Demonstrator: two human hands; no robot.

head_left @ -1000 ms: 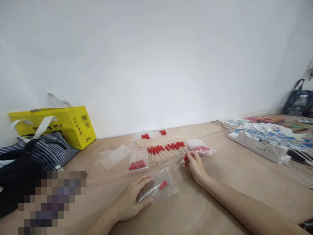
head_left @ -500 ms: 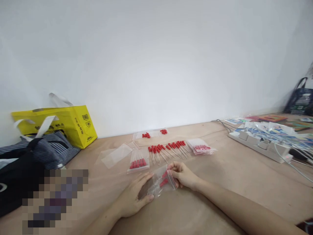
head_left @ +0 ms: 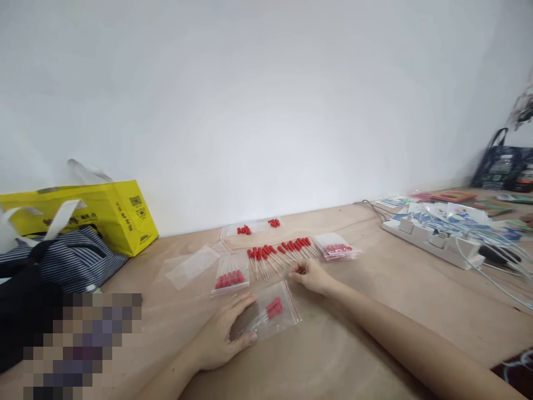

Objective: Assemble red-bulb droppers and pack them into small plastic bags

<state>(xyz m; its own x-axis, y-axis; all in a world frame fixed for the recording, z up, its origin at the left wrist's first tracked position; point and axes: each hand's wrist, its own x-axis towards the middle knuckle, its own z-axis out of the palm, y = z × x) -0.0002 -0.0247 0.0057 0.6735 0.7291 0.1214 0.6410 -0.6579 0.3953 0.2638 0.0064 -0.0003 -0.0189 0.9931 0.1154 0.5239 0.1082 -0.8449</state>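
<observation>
A clear zip bag (head_left: 287, 322) with a few red-tipped sticks (head_left: 273, 307) in it lies flat on the table. My left hand (head_left: 227, 330) rests at the bag's left side, thumb and fingers spread apart. Just beyond the bag's upper right corner is my right hand (head_left: 308, 275), its fingers curled together near the stick ends; whether they hold anything is hidden. Several loose red-tipped sticks (head_left: 297, 245) lie in a row behind the bag. To the left of them sits a filled bag (head_left: 230, 278), and to the right a stack of filled bags (head_left: 336, 248).
Flat clear bags (head_left: 194, 266) lie left of the filled one. More red-tipped pieces (head_left: 244, 230) lie near the wall. A yellow bag (head_left: 125, 216) and a striped bag (head_left: 83, 258) stand at left; a power strip (head_left: 433, 242) with cables lies at right.
My right hand has let go of the zip bag's edge and moved up, away from it. The bag now lies flatter. The view has shifted slightly to the right.
</observation>
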